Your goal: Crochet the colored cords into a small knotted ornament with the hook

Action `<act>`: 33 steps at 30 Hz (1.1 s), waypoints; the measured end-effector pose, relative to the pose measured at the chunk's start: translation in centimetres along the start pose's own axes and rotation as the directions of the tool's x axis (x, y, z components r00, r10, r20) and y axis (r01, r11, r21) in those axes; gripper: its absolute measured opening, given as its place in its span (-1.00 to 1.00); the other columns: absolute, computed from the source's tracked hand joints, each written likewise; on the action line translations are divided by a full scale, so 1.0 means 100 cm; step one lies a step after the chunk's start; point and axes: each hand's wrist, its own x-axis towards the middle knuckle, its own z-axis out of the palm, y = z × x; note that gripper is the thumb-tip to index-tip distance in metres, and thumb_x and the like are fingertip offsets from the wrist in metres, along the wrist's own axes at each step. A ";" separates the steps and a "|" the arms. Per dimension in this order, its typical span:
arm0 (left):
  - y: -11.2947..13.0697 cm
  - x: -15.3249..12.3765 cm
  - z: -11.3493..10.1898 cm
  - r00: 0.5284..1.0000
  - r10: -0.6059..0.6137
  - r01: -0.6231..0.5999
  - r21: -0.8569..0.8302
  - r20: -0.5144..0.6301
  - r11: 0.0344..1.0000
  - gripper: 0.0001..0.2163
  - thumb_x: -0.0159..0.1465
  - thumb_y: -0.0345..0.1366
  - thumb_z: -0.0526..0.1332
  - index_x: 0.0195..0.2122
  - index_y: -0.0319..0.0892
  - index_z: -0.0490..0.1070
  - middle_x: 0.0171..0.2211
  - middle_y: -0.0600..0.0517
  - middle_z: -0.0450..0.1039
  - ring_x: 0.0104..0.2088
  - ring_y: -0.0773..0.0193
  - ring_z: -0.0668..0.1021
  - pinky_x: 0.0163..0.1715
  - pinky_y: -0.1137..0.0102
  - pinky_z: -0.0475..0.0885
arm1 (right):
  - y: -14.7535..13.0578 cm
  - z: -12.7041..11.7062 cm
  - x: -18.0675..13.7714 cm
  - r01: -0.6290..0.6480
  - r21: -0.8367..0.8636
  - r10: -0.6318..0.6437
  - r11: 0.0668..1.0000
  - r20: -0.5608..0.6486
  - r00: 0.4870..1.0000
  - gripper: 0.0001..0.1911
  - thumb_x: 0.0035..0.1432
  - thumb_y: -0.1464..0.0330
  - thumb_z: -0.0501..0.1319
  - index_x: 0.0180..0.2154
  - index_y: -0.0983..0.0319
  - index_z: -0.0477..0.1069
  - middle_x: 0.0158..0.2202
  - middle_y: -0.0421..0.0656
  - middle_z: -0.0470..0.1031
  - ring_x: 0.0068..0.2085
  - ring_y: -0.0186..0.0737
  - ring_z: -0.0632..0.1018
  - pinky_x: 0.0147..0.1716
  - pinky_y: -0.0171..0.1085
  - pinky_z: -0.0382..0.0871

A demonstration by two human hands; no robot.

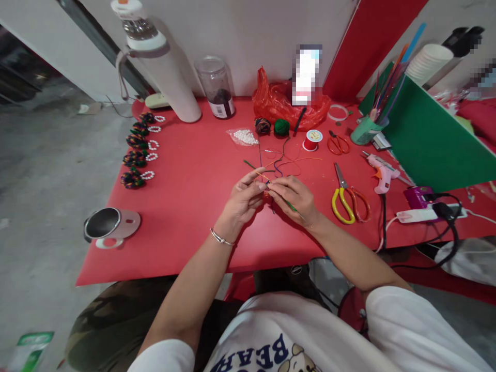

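My left hand [246, 196] pinches a small dark piece of yarn work [267, 184] between thumb and fingertips, above the red table. A strand of yarn runs over its raised index finger. My right hand [294, 199] is closed on a thin crochet hook with a green grip [290, 206], its tip end at the yarn piece and mostly hidden by the fingers. Just beyond both hands lie loose yarn strands [284, 150]. They lead toward a multicoloured yarn ball [262, 125] and a green yarn ball [281, 127].
Scissors [342, 188], a pink glue gun [383, 173] and a power strip [418, 213] lie at right. A red thread spool [311, 140] and bagged white beads [245, 137] sit behind the hands. Several yarn pieces with bead loops [135, 158] and a mug [120, 223] are left.
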 end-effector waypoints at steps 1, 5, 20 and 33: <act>0.001 0.000 0.000 0.999 -0.034 0.035 -0.035 0.020 0.999 -0.57 0.01 -0.41 0.56 -0.05 -0.13 0.63 -0.68 0.29 0.21 -0.72 0.59 0.05 -0.71 0.58 -0.04 | 0.000 0.000 0.000 0.011 0.011 -0.011 1.000 -0.008 1.000 -0.76 0.43 0.34 0.23 0.06 0.05 0.58 -0.07 -0.08 0.67 -0.08 -0.14 0.66 -0.02 -0.10 0.58; 0.005 -0.003 0.001 0.990 -0.125 0.131 -0.100 0.066 0.986 -0.56 0.01 -0.46 0.53 -0.04 -0.12 0.64 -0.63 0.26 0.26 -0.70 0.62 0.04 -0.71 0.61 -0.05 | 0.001 -0.003 0.000 0.041 0.023 -0.041 0.999 -0.020 0.999 -0.77 0.41 0.34 0.27 0.05 0.04 0.59 -0.07 -0.09 0.69 -0.07 -0.12 0.69 -0.04 -0.09 0.60; 0.014 0.001 -0.016 0.978 -0.164 0.169 -0.023 0.131 0.985 -0.63 0.01 -0.52 0.47 -0.11 -0.24 0.67 -0.60 0.19 0.37 -0.73 0.64 0.10 -0.72 0.63 -0.02 | 0.002 -0.032 0.018 -0.280 0.362 0.221 0.889 0.197 0.955 -0.87 0.34 0.24 0.34 -0.19 0.06 0.70 -0.18 -0.14 0.75 -0.13 -0.14 0.72 -0.02 -0.08 0.62; -0.004 -0.001 -0.001 0.999 0.016 -0.023 0.148 0.043 0.989 -0.61 -0.02 -0.41 0.58 -0.12 -0.17 0.70 -0.44 0.05 0.56 -0.60 0.50 0.40 -0.63 0.55 0.20 | 0.006 -0.013 0.012 -0.432 0.448 0.402 0.782 0.167 0.900 -0.79 0.31 0.11 0.37 -0.25 0.06 0.69 -0.21 -0.17 0.71 -0.13 -0.20 0.69 -0.02 -0.18 0.59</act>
